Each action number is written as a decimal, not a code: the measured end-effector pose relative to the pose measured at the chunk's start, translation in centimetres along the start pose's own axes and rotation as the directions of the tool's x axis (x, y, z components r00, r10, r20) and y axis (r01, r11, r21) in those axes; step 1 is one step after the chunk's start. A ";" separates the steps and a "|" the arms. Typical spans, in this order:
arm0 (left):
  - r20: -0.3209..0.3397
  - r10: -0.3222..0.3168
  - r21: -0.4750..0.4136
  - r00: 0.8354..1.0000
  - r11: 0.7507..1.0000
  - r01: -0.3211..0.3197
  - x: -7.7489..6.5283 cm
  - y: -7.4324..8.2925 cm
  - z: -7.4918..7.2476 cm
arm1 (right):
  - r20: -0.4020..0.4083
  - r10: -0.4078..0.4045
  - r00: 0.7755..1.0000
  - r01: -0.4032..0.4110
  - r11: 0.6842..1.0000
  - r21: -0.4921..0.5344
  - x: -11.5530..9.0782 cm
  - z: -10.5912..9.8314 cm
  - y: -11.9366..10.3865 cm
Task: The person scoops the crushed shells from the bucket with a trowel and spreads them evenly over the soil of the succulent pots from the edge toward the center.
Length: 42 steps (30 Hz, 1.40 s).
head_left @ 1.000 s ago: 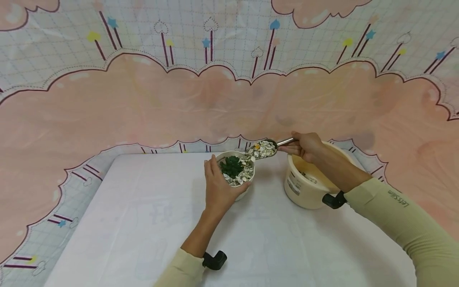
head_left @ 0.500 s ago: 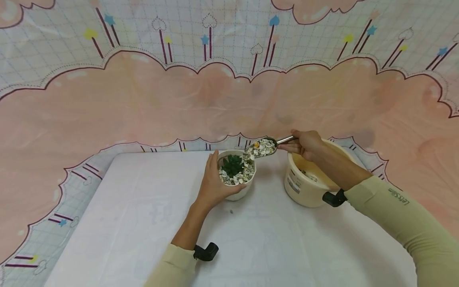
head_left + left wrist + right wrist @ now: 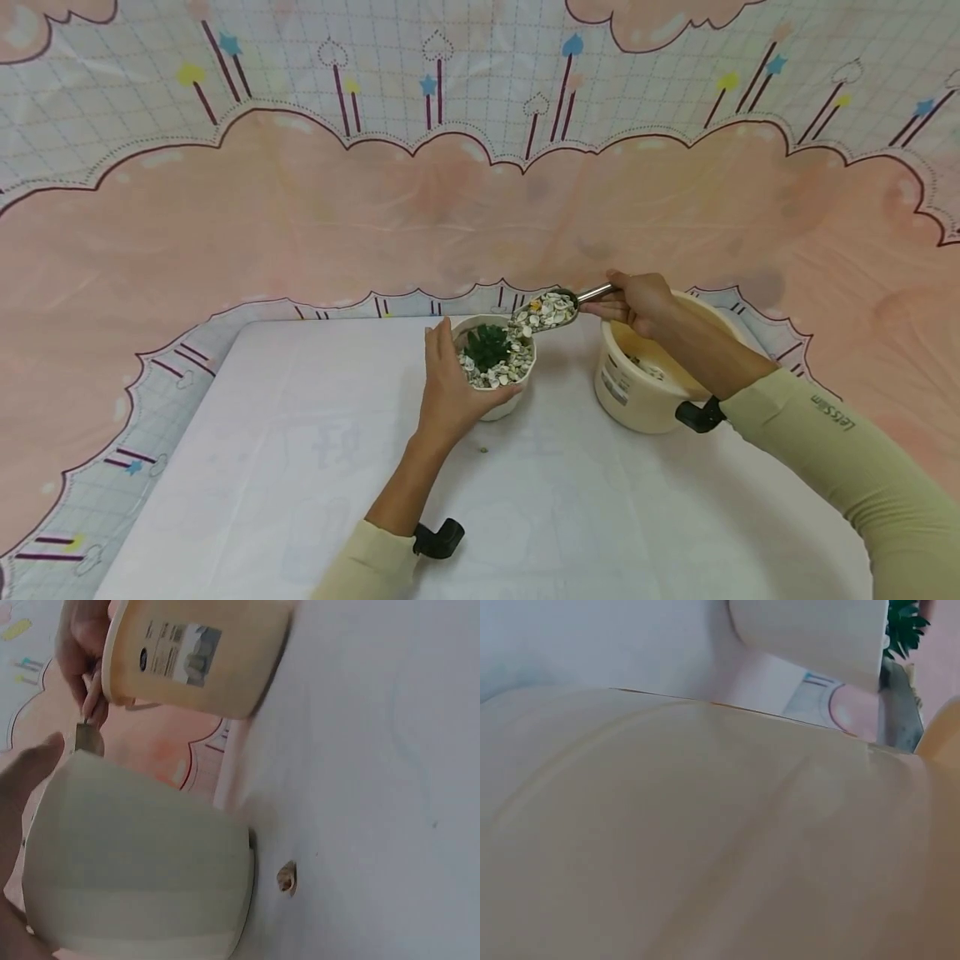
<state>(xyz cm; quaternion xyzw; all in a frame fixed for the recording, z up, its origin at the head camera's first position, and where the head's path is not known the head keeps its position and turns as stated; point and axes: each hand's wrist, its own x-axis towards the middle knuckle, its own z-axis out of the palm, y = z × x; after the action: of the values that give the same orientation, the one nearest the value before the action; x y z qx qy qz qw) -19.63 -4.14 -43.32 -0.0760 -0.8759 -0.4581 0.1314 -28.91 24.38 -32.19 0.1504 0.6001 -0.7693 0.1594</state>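
Observation:
A white flower pot stands on the table with a dark green succulent amid pale pebbles. Around its left and near sides my left hand holds it, fingers at the left and thumb across the front. My right hand grips the handle of a metal scoop heaped with whitish stone chips. The scoop's tip is at the pot's right rim, above the pebbles. In the left wrist view the pot's smooth wall hides the plant.
A cream bucket stands at the right under my right forearm, with some chips inside. One small pebble lies on the white table in front of the pot. A patterned cloth hangs behind.
A small pebble has appeared on the table in front of the pot. My left hand and wrist shifted left, then slightly back. The right hand and loaded scoop stay nearly still.

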 end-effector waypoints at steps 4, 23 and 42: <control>-0.038 -0.019 0.040 0.999 0.999 0.020 -0.3 0.4 0.5 | 0.010 -0.017 1.000 0.017 1.000 -0.019 -0.2 0.2 0.0; 0.138 0.060 -0.073 0.989 0.996 -0.050 0.5 -1.0 -1.3 | 0.002 -0.023 1.000 0.023 0.998 -0.051 -0.4 -0.1 0.2; 0.024 0.021 0.025 0.999 0.999 -0.021 0.2 -0.2 0.3 | -0.003 -0.035 0.999 0.035 0.997 -0.063 -0.4 0.0 -0.1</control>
<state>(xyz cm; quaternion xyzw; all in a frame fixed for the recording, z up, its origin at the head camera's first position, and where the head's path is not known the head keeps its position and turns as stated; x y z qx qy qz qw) -19.92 -3.97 -43.61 -0.0890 -0.8823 -0.4444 0.1267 -28.61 24.46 -31.98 0.1364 0.6271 -0.7523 0.1493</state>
